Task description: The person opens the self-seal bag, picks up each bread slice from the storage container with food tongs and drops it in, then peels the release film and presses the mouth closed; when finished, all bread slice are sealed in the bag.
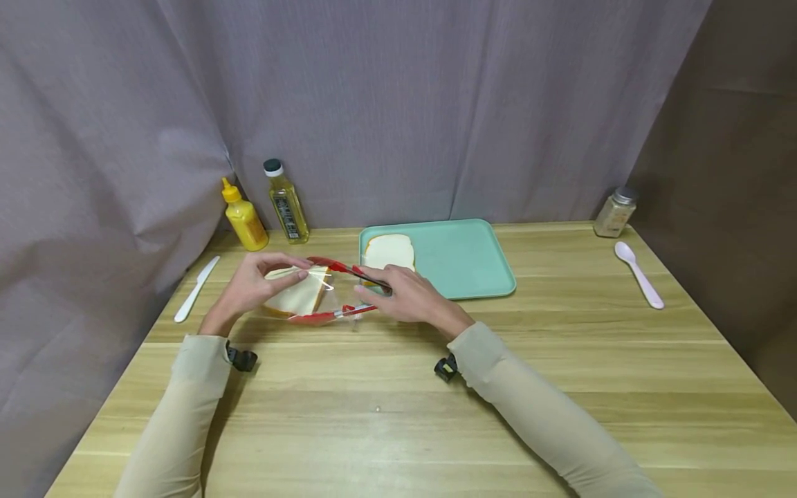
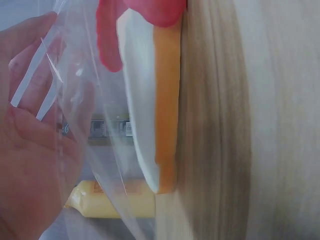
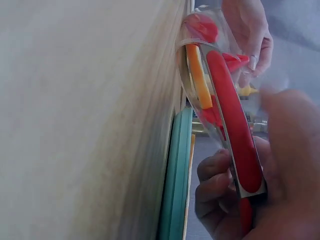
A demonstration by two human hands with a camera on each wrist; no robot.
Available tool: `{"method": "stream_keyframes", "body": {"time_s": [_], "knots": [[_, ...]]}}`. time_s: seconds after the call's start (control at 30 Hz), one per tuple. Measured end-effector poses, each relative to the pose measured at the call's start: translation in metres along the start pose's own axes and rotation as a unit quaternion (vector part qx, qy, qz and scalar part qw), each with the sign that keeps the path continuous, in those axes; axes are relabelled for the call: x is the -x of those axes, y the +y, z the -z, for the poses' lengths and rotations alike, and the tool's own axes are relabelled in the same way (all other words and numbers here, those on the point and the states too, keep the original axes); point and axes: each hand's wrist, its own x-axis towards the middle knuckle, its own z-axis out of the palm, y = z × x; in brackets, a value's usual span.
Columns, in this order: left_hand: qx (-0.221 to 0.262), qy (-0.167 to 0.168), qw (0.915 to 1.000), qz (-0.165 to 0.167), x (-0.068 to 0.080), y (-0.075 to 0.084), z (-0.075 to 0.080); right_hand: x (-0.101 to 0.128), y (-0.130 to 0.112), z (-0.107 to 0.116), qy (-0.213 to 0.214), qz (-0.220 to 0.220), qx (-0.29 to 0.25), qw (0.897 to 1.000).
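Note:
My left hand [image 1: 252, 287] pinches the upper edge of a clear plastic bag [image 2: 75, 95] between thumb and fingers. Inside the bag a white bread slice [image 1: 292, 296] with an orange-brown crust stands tilted, close to the tabletop. From the right, my right hand [image 1: 411, 297] grips a pair of red tongs [image 3: 235, 120] by the handle. Their arms are spread and reach into the bag's mouth, the red tips [image 2: 155, 10] right at the slice. A second bread slice [image 1: 391, 250] lies on the left part of a green tray [image 1: 457, 259], just behind my right hand.
At the back left stand a yellow squeeze bottle [image 1: 245, 220] and an oil bottle [image 1: 288, 207]. A white knife [image 1: 196, 289] lies on the left. On the right are a spice jar [image 1: 615, 213] and a pale pink spoon [image 1: 640, 275]. A grey curtain [image 1: 398, 111] hangs behind the wooden table [image 1: 349, 429].

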Motion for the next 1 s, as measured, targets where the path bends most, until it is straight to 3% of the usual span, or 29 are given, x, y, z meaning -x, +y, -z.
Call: {"method": "stream_keyframes", "body": {"time_s": [0.2,0.47,0.7,1.0], "knots": [[0.034,-0.01,0.9993,0.009,0.002,-0.001,-0.001,-0.002,0.004,-0.003,-0.002,0.023,-0.042,0.999],[0.047,-0.009,0.9987,0.018,0.002,-0.002,-0.002,0.0,0.01,0.0,-0.038,-0.02,-0.103,0.994],[0.058,-0.014,0.998,0.022,0.002,-0.001,-0.003,-0.003,0.009,0.002,-0.002,0.014,-0.093,0.996],[0.061,-0.003,0.9975,0.034,0.001,-0.001,-0.001,-0.001,0.013,0.005,-0.072,0.045,-0.058,0.995]]}}
